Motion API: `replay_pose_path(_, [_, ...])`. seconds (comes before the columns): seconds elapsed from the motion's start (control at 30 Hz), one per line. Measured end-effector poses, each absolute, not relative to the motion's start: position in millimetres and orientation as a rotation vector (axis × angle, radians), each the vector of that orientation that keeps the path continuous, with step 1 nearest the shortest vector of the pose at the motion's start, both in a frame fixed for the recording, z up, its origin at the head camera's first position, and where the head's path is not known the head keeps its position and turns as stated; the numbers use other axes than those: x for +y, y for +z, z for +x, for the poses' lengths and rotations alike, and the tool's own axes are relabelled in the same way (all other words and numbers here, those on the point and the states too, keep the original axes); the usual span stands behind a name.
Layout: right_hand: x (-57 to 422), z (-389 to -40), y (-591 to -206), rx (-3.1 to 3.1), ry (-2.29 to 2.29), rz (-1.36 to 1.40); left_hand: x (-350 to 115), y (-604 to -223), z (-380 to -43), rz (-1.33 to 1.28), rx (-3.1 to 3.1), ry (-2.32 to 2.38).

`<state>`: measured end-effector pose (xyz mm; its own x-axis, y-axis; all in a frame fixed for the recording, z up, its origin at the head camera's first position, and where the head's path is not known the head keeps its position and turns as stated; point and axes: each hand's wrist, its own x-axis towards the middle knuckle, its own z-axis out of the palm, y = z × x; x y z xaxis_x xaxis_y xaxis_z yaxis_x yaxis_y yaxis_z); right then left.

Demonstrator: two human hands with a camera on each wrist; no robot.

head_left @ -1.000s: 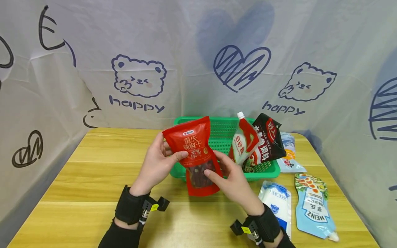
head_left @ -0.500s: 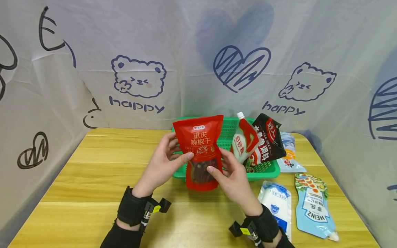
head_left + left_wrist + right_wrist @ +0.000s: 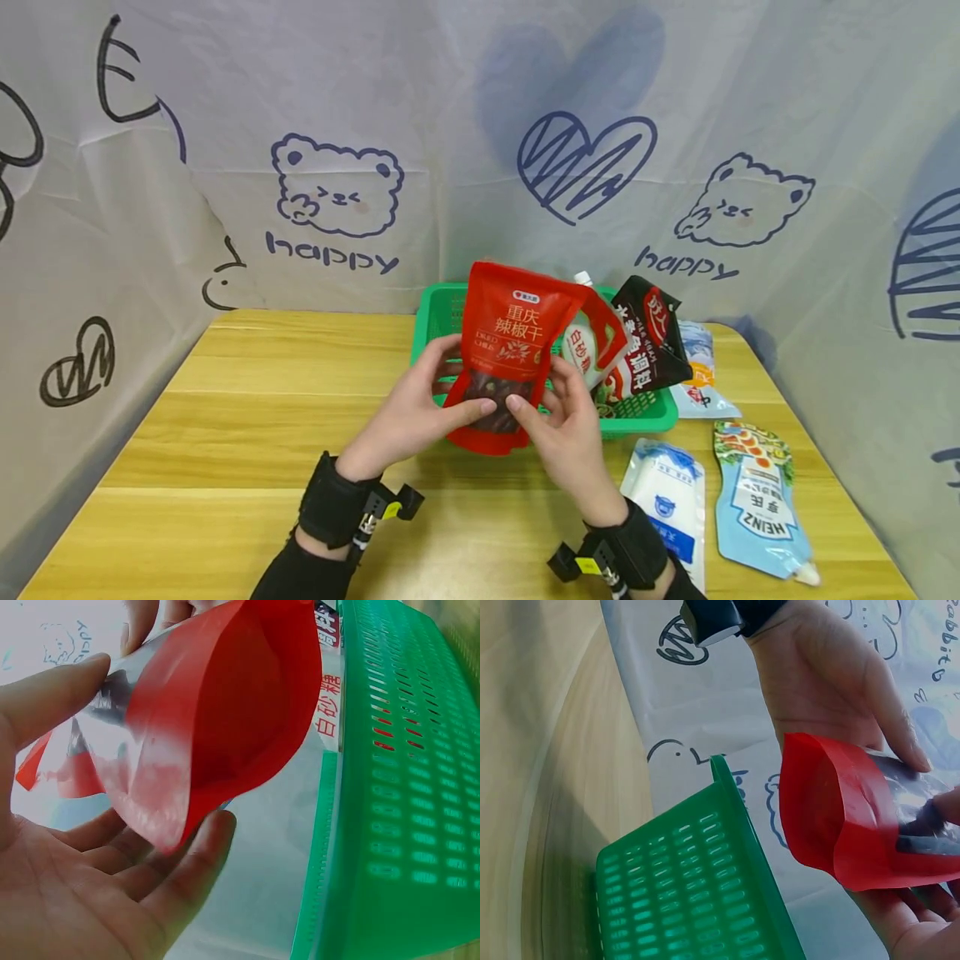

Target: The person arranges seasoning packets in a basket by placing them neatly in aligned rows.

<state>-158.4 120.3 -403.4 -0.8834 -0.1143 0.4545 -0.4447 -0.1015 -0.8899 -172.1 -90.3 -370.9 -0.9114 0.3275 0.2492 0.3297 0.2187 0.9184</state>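
Note:
Both hands hold a red pouch of dried chillies (image 3: 504,333) upright, tilted slightly to the right, with dark chillies showing through its clear lower window. My left hand (image 3: 412,408) grips its left side, thumb on the front and fingers behind. On the right side my right hand (image 3: 566,429) pinches it the same way. The pouch's red bottom gusset (image 3: 247,712) faces the left wrist camera. Behind it stands a green basket (image 3: 433,312), partly hidden. In the basket lean a red and white spouted sugar pouch (image 3: 581,346), partly covered by the chilli pouch, and a black seasoning packet (image 3: 651,333).
Right of the basket lies a blue and white packet (image 3: 701,375). Nearer the front are a white and blue pouch (image 3: 663,500) and a light blue Heinz pouch (image 3: 757,500) with a spout. The wooden table (image 3: 247,417) ends at a drawn-on cloth backdrop (image 3: 465,167).
Both hands have carried the chilli pouch to the right and slightly up. Its lean has turned from left to right, and it now covers part of the sugar pouch.

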Motion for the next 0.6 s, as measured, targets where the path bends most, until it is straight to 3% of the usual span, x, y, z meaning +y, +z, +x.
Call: replay_pose_path(0.6, [130, -163, -401, -1.852, 2.114, 0.655, -98, -369, -170, -0.752, -2.443, -1.726])
